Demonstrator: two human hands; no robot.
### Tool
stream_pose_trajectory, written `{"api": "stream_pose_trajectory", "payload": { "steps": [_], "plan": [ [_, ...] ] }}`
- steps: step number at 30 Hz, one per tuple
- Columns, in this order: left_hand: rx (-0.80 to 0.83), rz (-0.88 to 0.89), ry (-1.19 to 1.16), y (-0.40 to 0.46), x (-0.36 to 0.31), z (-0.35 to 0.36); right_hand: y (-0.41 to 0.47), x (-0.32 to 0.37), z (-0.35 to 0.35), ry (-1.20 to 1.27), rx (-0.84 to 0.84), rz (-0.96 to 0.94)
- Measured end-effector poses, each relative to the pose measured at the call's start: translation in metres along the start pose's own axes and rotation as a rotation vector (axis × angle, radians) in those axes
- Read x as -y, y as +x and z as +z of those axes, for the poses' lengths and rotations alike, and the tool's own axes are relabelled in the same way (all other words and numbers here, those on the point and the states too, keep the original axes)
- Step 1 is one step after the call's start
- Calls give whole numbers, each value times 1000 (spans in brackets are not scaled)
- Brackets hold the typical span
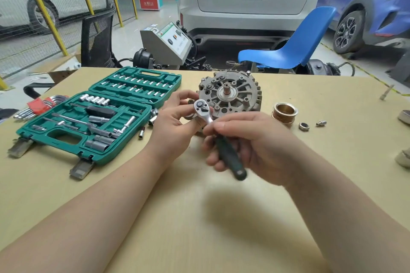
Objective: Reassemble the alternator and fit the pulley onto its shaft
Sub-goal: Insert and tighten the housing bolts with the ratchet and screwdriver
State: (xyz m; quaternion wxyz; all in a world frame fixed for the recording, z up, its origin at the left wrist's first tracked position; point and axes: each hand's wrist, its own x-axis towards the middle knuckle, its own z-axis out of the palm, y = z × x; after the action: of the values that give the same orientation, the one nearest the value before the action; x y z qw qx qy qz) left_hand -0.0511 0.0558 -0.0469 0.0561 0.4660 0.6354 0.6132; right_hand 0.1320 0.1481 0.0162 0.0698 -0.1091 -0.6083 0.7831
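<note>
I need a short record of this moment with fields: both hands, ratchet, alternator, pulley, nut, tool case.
left hand: holds ratchet head
right hand: grips ratchet handle
ratchet: held above the table, in front of alternator
alternator: on table, shaft bare
pulley: on table, right of alternator, not fitted
nut: loose, beside pulley
tool case: open, left

Bare table [221,217] in front, open approach. Left blocked by open socket set case [93,117] and loose sockets [153,117]. Right of alternator [233,93]: pulley [284,112], nut [303,126], small bit [321,123] clutter path.
</note>
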Motion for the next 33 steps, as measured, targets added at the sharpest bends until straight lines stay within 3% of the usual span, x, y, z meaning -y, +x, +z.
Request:
{"api": "stream_pose_trajectory", "payload": {
  "steps": [4,8,14,23,27,30,33],
  "plan": [
    [-20,-36,-64,-2,3,0,9,-26,20,76,33,-8],
    [-115,-33,-109,0,6,2,7,-13,9,-41,-114,-69],
    [-13,-30,-92,2,3,-4,-3,19,-20,52,-65,-34],
    [-65,-98,-179,-3,4,-4,10,-32,31,165,46,-22],
    [-32,-75,-197,-1,5,-6,6,-9,13,78,-66,-60],
    [29,-27,-137,2,6,-7,0,13,-7,160,-68,-46],
    [22,-25,-127,1,8,-4,0,6,-5,94,-76,-32]
  ]
}}
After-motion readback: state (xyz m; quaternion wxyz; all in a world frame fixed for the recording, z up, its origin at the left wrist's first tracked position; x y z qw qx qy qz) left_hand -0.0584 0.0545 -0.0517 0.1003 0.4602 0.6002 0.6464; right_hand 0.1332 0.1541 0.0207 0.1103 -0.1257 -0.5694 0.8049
